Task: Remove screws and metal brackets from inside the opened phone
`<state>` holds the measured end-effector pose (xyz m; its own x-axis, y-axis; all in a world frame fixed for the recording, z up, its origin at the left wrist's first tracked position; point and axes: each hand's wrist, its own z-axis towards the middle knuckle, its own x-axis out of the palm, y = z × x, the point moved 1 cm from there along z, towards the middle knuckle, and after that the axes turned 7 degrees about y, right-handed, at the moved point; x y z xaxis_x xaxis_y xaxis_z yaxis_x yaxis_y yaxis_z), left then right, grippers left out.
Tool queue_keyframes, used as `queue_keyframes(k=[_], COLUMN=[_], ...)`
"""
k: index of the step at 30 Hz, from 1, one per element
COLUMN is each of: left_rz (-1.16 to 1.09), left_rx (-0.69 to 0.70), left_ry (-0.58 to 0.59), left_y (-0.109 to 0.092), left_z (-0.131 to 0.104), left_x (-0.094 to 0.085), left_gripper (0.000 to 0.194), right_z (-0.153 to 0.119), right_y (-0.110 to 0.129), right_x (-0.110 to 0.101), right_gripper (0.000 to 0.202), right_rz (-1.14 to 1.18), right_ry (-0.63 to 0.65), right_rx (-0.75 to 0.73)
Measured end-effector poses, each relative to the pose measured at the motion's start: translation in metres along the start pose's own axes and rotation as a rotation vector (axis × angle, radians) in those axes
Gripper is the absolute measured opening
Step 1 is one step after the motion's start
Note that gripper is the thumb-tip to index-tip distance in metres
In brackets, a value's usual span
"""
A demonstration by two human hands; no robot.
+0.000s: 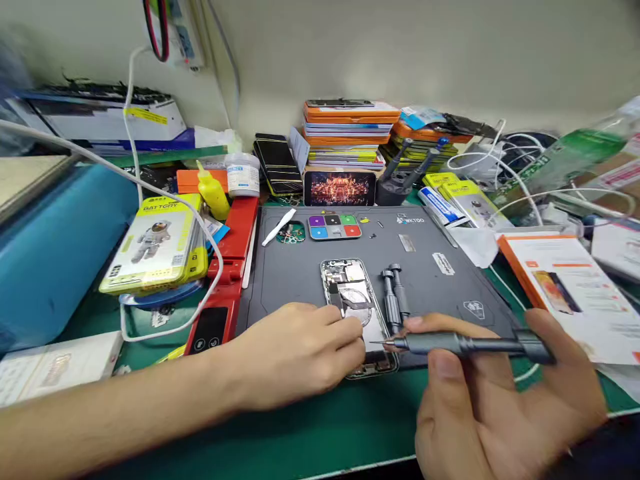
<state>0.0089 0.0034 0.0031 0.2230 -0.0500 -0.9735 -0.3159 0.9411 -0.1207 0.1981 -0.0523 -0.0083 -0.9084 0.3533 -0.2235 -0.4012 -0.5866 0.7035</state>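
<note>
An opened phone [373, 328] lies on the dark grey mat [295, 283], its inner parts exposed. My left hand [313, 347] rests over the phone's left side with curled fingers pressed together; what they hold, if anything, is hidden. In my right hand [480, 387] is a grey screwdriver [463, 344], held nearly level between thumb and fingers, its thin tip pointing left above the phone's lower part. Two more grey screwdrivers [391, 303] lie just right of the phone. Behind it sits a small tray with coloured squares [334, 227].
A white plastic tool [279, 227] and small metal pieces lie on the mat. Battery packs [153, 243] and a red holder [227, 287] stand left. A lit phone screen [340, 189] and screwdriver stand [395, 190] are behind; an orange-white box [565, 287] is right.
</note>
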Motion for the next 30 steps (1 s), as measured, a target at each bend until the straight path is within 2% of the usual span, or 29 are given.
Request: queue_keyframes(k=[15, 20, 30], left_rz=[-0.053, -0.079, -0.027], left_rx=[-0.003, -0.005, 0.003], left_ry=[0.056, 0.081, 0.016], left_y=[0.0046, 0.0046, 0.0036], left_z=[0.0030, 0.0018, 0.0014], left_x=[0.0002, 0.0001, -0.0007], left_gripper=[0.035, 0.035, 0.033], right_z=[-0.0008, 0.0001, 0.0016], right_y=[0.0010, 0.0012, -0.0019], right_x=[0.0019, -0.0032, -0.0054], right_gripper=[0.078, 0.078, 0.081], right_rz=[0.049, 0.000, -0.040], right_ry=[-0.022, -0.097, -0.031], right_rx=[-0.011, -0.052, -0.083])
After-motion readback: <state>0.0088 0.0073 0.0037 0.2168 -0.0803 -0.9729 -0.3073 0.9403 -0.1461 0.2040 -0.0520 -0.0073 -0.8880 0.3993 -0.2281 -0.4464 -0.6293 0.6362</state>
